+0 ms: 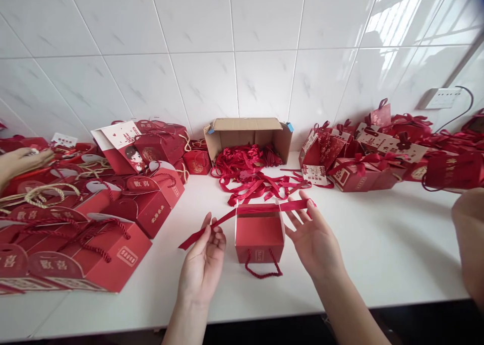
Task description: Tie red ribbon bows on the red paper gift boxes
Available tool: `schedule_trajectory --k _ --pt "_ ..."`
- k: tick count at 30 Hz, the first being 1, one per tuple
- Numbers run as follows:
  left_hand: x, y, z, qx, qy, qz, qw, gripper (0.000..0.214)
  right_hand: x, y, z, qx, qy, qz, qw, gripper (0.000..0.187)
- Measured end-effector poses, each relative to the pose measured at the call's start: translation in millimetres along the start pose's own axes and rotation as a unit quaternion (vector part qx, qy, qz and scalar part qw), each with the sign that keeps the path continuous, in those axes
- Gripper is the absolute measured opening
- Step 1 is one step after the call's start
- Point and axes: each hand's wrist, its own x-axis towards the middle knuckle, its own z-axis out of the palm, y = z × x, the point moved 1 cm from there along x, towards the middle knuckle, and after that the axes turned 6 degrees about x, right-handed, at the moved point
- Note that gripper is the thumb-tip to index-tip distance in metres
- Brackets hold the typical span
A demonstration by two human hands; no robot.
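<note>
A small red gift box (pixel 259 231) stands upright with its top open, and its twisted cord handle hangs at the front. Across its back edge runs a red ribbon (pixel 260 208), stretched between both hands. My left hand (pixel 204 256), left of the box, pinches the ribbon between thumb and fingers, its loose end trailing left. My right hand (pixel 313 239), palm up at the right, has the ribbon's other end at its thumb and index finger, the remaining fingers spread beside the box. Behind the box lies a pile of loose red ribbons (pixel 251 171).
An opened cardboard carton (pixel 247 125) on its side spills ribbons onto the white table (pixel 212 294). Red gift boxes (pixel 109 249) crowd the left, where another person's hand (pixel 26 161) reaches in. More ribboned boxes (pixel 365 173) fill the right, near another person's arm (pixel 469 239).
</note>
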Motion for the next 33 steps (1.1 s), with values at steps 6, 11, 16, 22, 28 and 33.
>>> schedule_trajectory --k 6,11,16,22,28,33 --pt "5.4 10.6 -4.3 0.018 0.004 0.036 0.999 0.028 1.4 1.0 -4.2 0.004 0.033 -0.009 0.999 0.028" --pt "3.3 17.3 -2.7 0.037 0.021 0.06 0.997 0.026 3.4 0.9 -8.9 0.022 0.054 -0.014 0.998 0.023" --pt "2.6 26.3 0.3 0.057 0.03 0.093 0.994 0.024 4.8 -0.7 -13.5 0.009 0.059 -0.057 0.997 0.025" --pt "1.0 43.7 13.2 0.142 0.037 0.184 0.972 0.017 6.7 -20.2 -8.8 -0.09 0.011 -0.167 0.982 0.012" --pt "-8.8 65.3 53.2 0.29 -0.036 0.427 0.856 0.01 11.8 -60.3 22.3 -0.264 -0.09 -0.268 0.922 0.02" --pt "-12.9 69.9 94.4 0.328 -0.152 0.457 0.813 0.009 12.5 -77.2 55.4 -0.374 -0.175 -0.299 0.86 0.019"
